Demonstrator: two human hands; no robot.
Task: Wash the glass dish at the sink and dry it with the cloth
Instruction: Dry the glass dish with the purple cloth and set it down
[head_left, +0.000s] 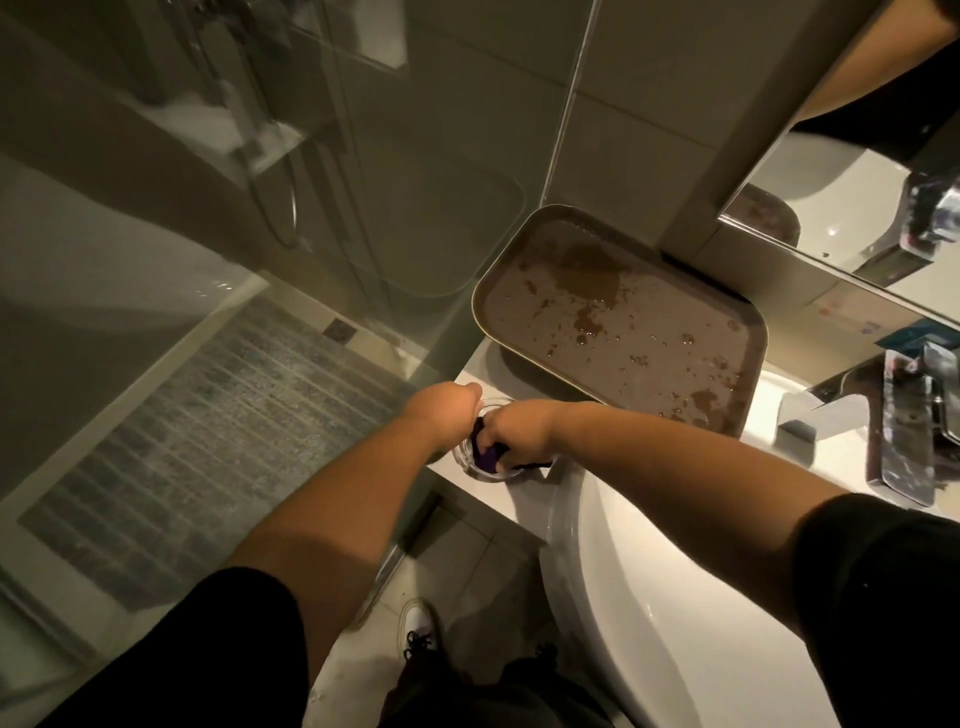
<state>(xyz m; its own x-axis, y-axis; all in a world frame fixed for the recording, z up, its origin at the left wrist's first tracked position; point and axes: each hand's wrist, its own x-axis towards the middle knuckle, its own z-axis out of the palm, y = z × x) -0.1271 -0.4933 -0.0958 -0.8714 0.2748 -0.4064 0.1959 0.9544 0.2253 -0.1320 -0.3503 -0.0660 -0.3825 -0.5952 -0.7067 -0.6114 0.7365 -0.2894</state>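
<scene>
Countertop (519, 499) — glass dish (467, 462) gripped between hands, right hand (514, 431) clutching cloth (485, 454) inside.

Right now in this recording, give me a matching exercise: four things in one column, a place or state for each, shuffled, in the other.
Things:
1. tray
2. cloth
3. glass dish
4. faucet

Places or states:
A. pressed inside the dish
B. spotted with water, leaning on the wall
C. held on the counter edge by both hands
D. at the right, behind the basin

Pairs: 1-B, 2-A, 3-C, 4-D
</scene>
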